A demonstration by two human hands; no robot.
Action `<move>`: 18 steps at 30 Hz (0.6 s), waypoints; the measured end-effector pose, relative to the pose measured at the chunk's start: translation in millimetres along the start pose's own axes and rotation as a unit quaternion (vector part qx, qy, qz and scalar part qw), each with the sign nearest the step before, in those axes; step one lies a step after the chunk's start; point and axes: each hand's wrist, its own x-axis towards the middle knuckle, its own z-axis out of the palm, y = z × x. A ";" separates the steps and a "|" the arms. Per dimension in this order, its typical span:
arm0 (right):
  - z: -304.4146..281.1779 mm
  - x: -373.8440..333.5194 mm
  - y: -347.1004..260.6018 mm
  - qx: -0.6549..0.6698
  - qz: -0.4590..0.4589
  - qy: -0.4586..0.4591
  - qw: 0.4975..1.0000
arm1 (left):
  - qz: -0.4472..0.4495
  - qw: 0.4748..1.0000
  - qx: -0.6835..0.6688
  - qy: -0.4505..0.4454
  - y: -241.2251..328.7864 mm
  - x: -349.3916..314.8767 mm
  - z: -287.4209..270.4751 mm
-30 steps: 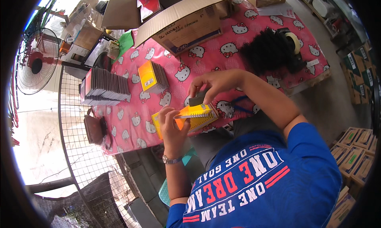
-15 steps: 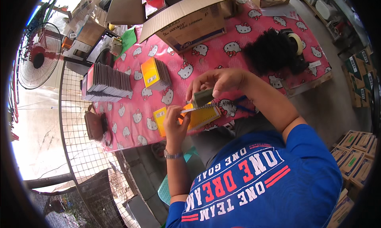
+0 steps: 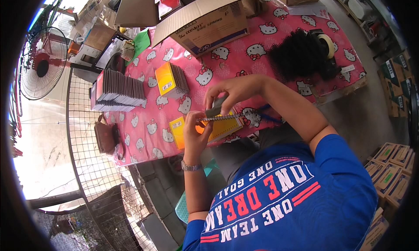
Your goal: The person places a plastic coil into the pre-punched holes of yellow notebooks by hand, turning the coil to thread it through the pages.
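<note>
My left hand (image 3: 196, 129) is closed on one end of a notebook, pinching it near its spine. A spiral coil (image 3: 227, 117) runs along that notebook's edge, and its loose end sticks out to the right. My right hand (image 3: 238, 93) grips a dark grey-green block (image 3: 216, 107) and presses it down against the coiled edge, close to the left fingers. Beneath both hands, a yellow notebook (image 3: 178, 131) lies on the table, partly covered. Most of the held notebook's cover is hidden by my hands.
On the patterned pink table (image 3: 144, 152) stand a small yellow notebook stack (image 3: 168, 81) and a taller stack (image 3: 120, 90) to its left. A cardboard box (image 3: 214, 30) sits at the back. Black coils (image 3: 294, 54) lie beside a tape roll (image 3: 326, 45). A fan (image 3: 42, 67) is far left.
My right hand has lowered the block from above the notebook onto its coiled edge and shifted slightly left. My left hand keeps its hold on the notebook.
</note>
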 end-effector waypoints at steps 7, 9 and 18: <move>-11.0 2.0 16.2 -0.083 0.093 0.044 0.991 | -0.005 0.999 -0.043 0.019 -7.6 -2.7 0.0; -30.5 -7.9 53.2 -0.276 0.176 0.182 0.927 | -0.003 0.999 -0.049 0.021 -6.3 -2.5 -0.4; 36.9 -105.8 149.0 -0.535 0.105 0.400 0.737 | -0.055 0.984 -0.100 0.140 -4.0 -33.8 10.6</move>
